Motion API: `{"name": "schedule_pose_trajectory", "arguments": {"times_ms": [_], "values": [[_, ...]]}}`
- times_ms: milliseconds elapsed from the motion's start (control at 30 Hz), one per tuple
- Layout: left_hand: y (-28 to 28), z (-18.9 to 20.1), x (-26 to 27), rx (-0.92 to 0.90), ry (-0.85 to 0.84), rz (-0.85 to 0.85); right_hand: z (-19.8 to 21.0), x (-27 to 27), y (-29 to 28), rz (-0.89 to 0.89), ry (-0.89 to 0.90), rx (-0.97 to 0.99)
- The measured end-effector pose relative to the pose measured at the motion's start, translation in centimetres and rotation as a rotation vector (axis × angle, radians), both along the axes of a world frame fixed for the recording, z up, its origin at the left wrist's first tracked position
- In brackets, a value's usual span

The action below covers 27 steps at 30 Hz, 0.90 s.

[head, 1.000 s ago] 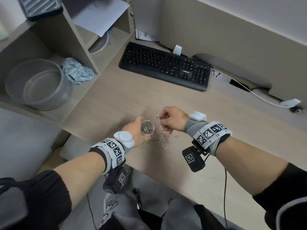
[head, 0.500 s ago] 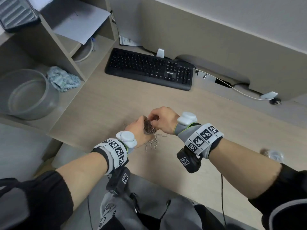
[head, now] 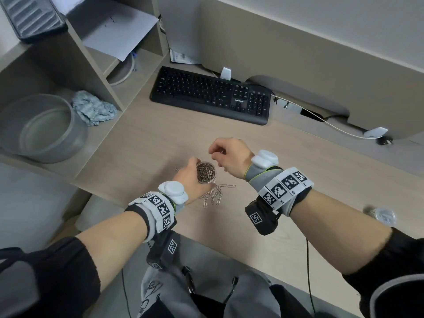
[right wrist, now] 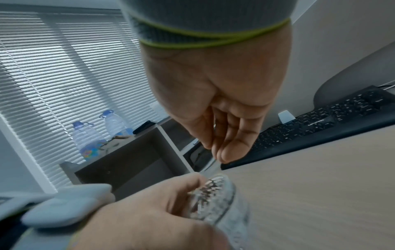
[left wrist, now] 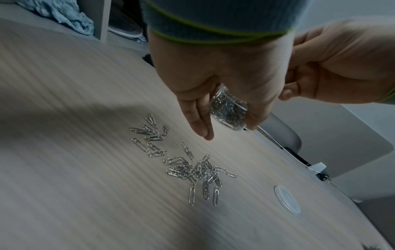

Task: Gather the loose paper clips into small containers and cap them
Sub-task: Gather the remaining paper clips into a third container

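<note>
Two hands are working close together above the desk (head: pixel 142 143). The left hand (head: pixel 188 177) is wrapping its thumb and fingers round a small clear container (head: pixel 206 172), which is open at the top, packed with paper clips and held clear of the desk surface. The right hand (head: pixel 229 154) is hovering just above and beside the container's mouth, its fingers (right wrist: pixel 229 152) bunched narrowly at the tips; something thin and blurred is showing there, but whether it is a pinched clip cannot be told. A scatter of loose paper clips (left wrist: pixel 188 165) is lying on the desk just below the left hand. A round clear lid (left wrist: pixel 286 199) is lying flat near them, apart from the clips. A black keyboard (head: pixel 211 95) is sitting farther back.
</note>
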State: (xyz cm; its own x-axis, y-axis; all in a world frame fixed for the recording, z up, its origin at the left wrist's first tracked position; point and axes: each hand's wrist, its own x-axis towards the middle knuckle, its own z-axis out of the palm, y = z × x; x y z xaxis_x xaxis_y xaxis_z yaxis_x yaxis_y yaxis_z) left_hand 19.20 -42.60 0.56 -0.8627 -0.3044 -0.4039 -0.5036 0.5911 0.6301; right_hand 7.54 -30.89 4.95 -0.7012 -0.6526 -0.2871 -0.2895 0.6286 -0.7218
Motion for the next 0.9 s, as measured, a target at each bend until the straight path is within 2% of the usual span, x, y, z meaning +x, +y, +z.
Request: {"name": "schedule_pose_trajectory", "arguments": {"times_ms": [133,267,367,433,633,767,900], "values": [[-0.9,0.1,0.4,0.003,0.019,0.037,-2.8,-1.0,1.8,-0.032,-0.035,0.236],[-2.4,-0.1,0.8,-0.017,-0.007,0.042,-6.0,-0.7,3.9,0.03,-0.092,0.598],[-3.2,-0.5,1.2,-0.044,-0.028,0.033,-7.9,0.0,4.0,0.073,-0.079,0.735],[-3.6,-0.9,1.4,-0.051,-0.047,0.033,-8.7,1.0,3.3,0.099,-0.063,0.769],[-4.3,-1.4,1.8,-0.072,-0.104,0.034,-11.2,4.0,0.5,0.096,-0.103,0.579],[-4.7,-1.9,1.8,-0.077,-0.124,0.035,-11.6,4.7,1.0,0.053,-0.09,0.51],[-4.4,-2.3,1.5,-0.08,-0.123,0.025,-11.1,4.1,3.3,0.053,-0.078,0.606]]}}
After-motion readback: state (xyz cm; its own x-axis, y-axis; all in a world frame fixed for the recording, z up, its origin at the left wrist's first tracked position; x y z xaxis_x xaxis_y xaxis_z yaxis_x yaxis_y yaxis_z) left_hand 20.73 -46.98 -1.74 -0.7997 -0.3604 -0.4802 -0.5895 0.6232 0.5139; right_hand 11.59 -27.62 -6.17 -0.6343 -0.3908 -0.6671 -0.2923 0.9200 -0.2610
